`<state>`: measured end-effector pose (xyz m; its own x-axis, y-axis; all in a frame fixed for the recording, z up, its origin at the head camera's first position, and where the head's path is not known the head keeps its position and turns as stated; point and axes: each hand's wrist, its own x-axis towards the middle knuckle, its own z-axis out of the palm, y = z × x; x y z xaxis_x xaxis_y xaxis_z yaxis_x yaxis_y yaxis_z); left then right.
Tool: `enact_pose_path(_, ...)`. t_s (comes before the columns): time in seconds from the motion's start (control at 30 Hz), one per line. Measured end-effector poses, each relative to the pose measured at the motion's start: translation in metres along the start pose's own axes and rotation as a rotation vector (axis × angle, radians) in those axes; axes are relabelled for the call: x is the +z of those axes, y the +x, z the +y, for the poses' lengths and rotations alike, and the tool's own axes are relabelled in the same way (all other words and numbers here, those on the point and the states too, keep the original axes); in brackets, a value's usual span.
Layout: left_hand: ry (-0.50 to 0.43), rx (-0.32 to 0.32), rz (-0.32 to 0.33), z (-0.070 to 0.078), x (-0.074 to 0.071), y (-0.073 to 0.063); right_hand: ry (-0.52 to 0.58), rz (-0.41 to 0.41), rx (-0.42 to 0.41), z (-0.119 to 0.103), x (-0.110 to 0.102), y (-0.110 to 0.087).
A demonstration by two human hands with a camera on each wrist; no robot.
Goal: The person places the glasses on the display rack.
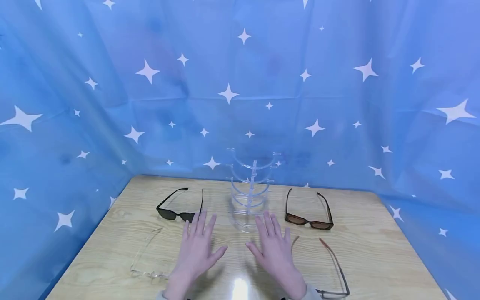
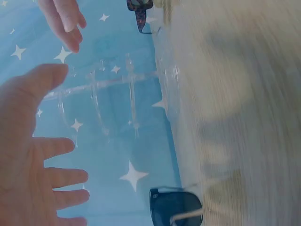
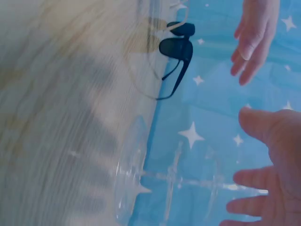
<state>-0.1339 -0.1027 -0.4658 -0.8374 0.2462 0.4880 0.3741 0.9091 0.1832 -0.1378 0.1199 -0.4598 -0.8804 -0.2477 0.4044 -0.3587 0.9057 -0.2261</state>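
Both hands hover over the table with fingers spread and nothing in them. My left hand [image 1: 196,252] is nearest the black sunglasses [image 1: 176,215], its fingertips overlapping their right lens in the head view. Left of that wrist lie clear-framed glasses [image 1: 150,273]. My right hand [image 1: 275,254] partly hides a pair of glasses with thin brown temples [image 1: 337,266]. Beyond it rest tortoiseshell sunglasses [image 1: 309,223], temples pointing to the back. Between and behind the hands stands a clear tiered display rack [image 1: 250,187], with no glasses on its curved arms.
The wood-grain table [image 1: 386,258] has a blue curtain with white stars [image 1: 228,93] behind it and at both sides. A bright light reflection [image 1: 240,288] shows at the table's near middle.
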Motion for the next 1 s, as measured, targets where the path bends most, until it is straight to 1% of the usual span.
enact_pose_path(0.2, -0.004, 0.056, 0.092, -0.018, -0.007, -0.006, 0.007, 0.021, -0.083, -0.012, 0.009, 0.001)
enact_pose_path(0.33, -0.01, 0.059, 0.135, -0.032, -0.011, -0.012, 0.046, 0.035, -0.147, -0.02, 0.015, 0.003)
enact_pose_path(0.43, -0.014, 0.045, 0.16, -0.044, -0.016, -0.018, 0.089, 0.049, -0.181, -0.026, 0.02, 0.004)
enact_pose_path(0.6, -0.016, 0.009, 0.191, -0.062, -0.026, -0.028, 0.146, 0.067, -0.206, -0.034, 0.027, 0.007)
enact_pose_path(0.77, -0.014, -0.031, 0.209, -0.08, -0.036, -0.04, 0.212, 0.121, -0.236, -0.044, 0.034, 0.011)
enact_pose_path(0.9, -0.001, -0.062, 0.21, -0.093, -0.042, -0.049, 0.302, 0.16, -0.26, -0.054, 0.038, 0.014)
enact_pose_path(1.0, 0.005, -0.077, 0.217, -0.102, -0.044, -0.056, 0.373, 0.153, -0.258, -0.061, 0.042, 0.015)
